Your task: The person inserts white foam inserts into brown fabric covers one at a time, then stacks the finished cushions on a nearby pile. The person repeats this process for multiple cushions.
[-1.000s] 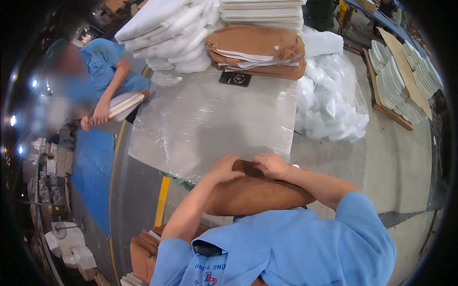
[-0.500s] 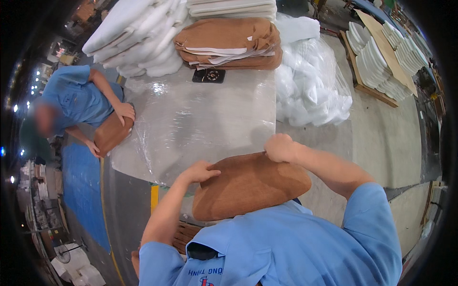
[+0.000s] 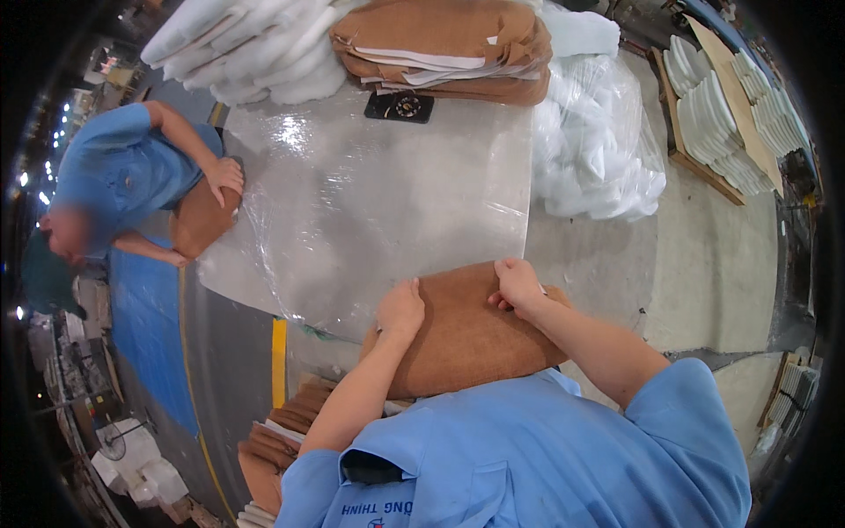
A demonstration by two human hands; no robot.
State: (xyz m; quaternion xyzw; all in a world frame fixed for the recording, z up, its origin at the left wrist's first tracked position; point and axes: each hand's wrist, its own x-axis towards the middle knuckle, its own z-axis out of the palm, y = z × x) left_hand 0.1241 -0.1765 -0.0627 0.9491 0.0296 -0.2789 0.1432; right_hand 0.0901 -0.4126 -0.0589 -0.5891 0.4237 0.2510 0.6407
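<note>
A brown fabric-covered cushion (image 3: 475,343) rests against my body at the near edge of the table, its far edge raised toward the tabletop. My left hand (image 3: 401,310) is closed on the cushion's far left edge; its fingertips are partly hidden. Farther right along that same edge, my right hand (image 3: 518,287) pinches the brown cover between thumb and curled fingers. The table (image 3: 378,202) beneath is covered in clear, shiny plastic film.
Across the table lie a stack of brown covers (image 3: 440,44), a dark phone-like object (image 3: 400,107) and white padding (image 3: 264,53). A bag of white filling (image 3: 594,141) stands at right. At left a co-worker (image 3: 132,176) handles another brown cushion (image 3: 204,218). More brown pieces (image 3: 290,418) lie lower left.
My left hand has moved right along the cushion's edge, closer to my right hand. The view has shifted, bringing more of the brown pieces at lower left into sight.
</note>
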